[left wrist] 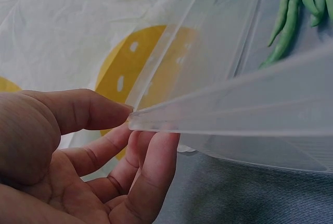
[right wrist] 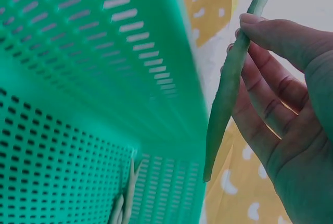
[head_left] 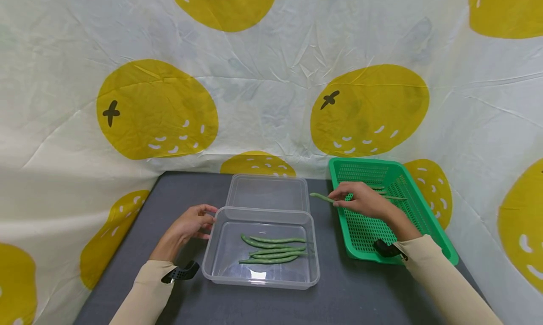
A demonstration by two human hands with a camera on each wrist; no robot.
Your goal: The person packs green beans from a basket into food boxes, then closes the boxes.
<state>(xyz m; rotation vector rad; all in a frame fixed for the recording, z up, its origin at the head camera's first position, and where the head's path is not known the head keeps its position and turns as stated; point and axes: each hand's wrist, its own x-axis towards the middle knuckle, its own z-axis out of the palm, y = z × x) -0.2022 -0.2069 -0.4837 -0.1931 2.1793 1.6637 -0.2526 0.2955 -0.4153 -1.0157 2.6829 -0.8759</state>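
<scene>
My right hand [head_left: 361,200] pinches a green bean [right wrist: 229,86] between thumb and fingers, above the left rim of the green basket [head_left: 428,212]. A few more beans [right wrist: 129,193] lie inside that basket, partly behind the hand in the head view. With thumb and fingers, my left hand [head_left: 196,221] pinches the rim at the left corner of a clear plastic container [left wrist: 234,104]. Several green beans [head_left: 273,255] rest side by side on the container's floor, lying roughly crosswise.
Behind the container, a clear flat lid [head_left: 268,193] lies on the dark table [head_left: 271,308]. A white cloth with yellow fruit prints [head_left: 263,108] hangs behind and around the table. The basket stands at the table's right side, near the cloth.
</scene>
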